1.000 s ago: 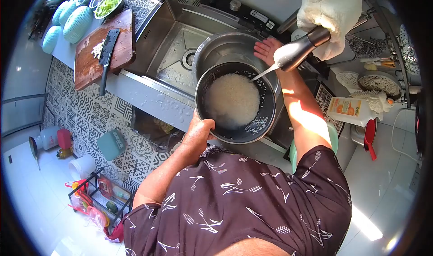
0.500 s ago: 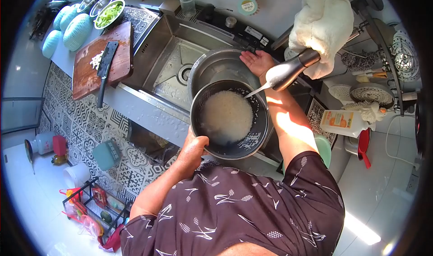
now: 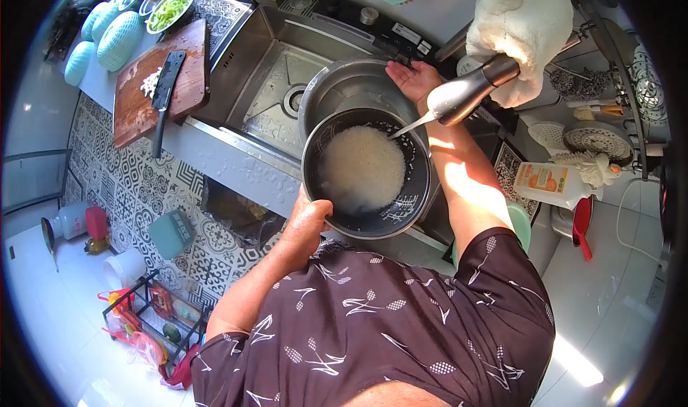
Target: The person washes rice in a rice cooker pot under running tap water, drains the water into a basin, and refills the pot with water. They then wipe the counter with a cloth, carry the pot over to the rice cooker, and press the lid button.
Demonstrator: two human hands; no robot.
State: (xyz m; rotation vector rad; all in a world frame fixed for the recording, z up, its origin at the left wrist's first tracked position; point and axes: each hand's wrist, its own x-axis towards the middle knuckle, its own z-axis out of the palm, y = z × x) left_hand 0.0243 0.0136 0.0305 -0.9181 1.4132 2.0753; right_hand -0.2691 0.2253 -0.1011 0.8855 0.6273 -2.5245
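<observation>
My left hand is closed on the near-left rim of a black rice cooker pot. White rice lies in cloudy water inside it, with some grains stuck to the wall. Behind the pot, partly covered by it, a grey metal basin sits in the sink. My right hand is open, palm up with fingers stretched, beside the basin's far-right rim and beyond the faucet. From the faucet, a thin stream of water runs into the pot near its upper-right rim.
A cleaver lies on a wooden cutting board with chopped white pieces. Beyond stands a bowl of cut greens. The sink is left of the basin. A white towel hangs by the faucet, a bottle at right.
The whole view has shifted slightly, with most things sitting a little higher now. My hands and the pot keep the same arrangement, and the water still runs.
</observation>
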